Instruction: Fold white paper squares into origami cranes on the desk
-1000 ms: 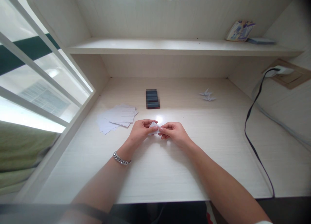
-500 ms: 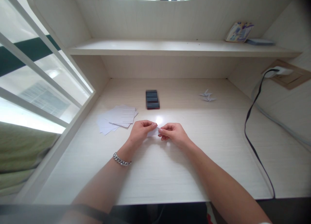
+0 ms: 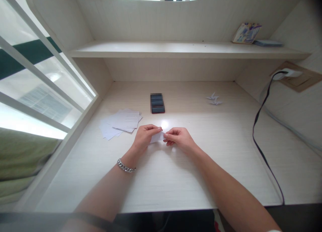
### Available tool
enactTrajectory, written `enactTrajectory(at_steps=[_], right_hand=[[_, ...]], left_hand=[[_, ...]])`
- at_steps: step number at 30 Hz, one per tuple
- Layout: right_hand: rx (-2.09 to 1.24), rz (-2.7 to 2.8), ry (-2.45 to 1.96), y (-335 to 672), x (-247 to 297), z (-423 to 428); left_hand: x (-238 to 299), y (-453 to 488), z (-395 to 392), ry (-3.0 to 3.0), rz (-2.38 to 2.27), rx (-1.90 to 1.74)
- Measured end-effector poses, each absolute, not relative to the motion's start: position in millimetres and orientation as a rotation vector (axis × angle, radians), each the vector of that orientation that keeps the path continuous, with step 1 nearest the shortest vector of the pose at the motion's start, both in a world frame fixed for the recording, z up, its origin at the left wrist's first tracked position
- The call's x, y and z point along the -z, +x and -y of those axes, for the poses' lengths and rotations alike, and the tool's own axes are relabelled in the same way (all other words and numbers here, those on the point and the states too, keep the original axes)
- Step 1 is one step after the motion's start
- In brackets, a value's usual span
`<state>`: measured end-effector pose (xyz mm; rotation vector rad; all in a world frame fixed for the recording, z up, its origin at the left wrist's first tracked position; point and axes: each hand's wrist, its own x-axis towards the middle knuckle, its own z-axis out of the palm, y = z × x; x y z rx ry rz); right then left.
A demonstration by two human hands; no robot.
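Note:
A small piece of white paper (image 3: 157,137) is pinched between my two hands above the middle of the desk. My left hand (image 3: 146,137) grips its left part, thumb on top. At the right edge, the thumb and fingers of my right hand (image 3: 179,137) close on a corner. Part of the paper is hidden behind the fingers, so its folds are hard to make out. Left of my hands lies a loose pile of white paper sheets (image 3: 125,119), some with lines. Folded white paper figures with pointed ends (image 3: 214,99) rest at the back right.
A dark phone-like rectangle (image 3: 157,103), its surface pixelated, lies beyond my hands. Along the right side, a black cable (image 3: 259,143) hangs from a plug in the wall socket (image 3: 299,78). A shelf (image 3: 161,46) spans the back, carrying a colourful packet (image 3: 247,33).
Slightly more of the paper shows beside my left fingers. Both hands stay in nearly the same place, still pinching it; the whole view has shifted very slightly.

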<state>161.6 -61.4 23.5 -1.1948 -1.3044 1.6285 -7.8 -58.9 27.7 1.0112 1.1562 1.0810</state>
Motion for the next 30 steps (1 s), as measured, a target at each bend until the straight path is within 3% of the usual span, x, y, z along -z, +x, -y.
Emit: enactTrajectory(at_steps=[25,30], right_hand=[[-1.678,1.164,-1.185,165.6,-20.7,56.8],[-1.630,1.341,-1.189,163.8,-23.2,59.8]], left_hand=[[-28.4,-18.1,52.5,1.028,-1.305,-1.116],[-28.0,-16.6,54.4,1.029,-1.291,-1.102]])
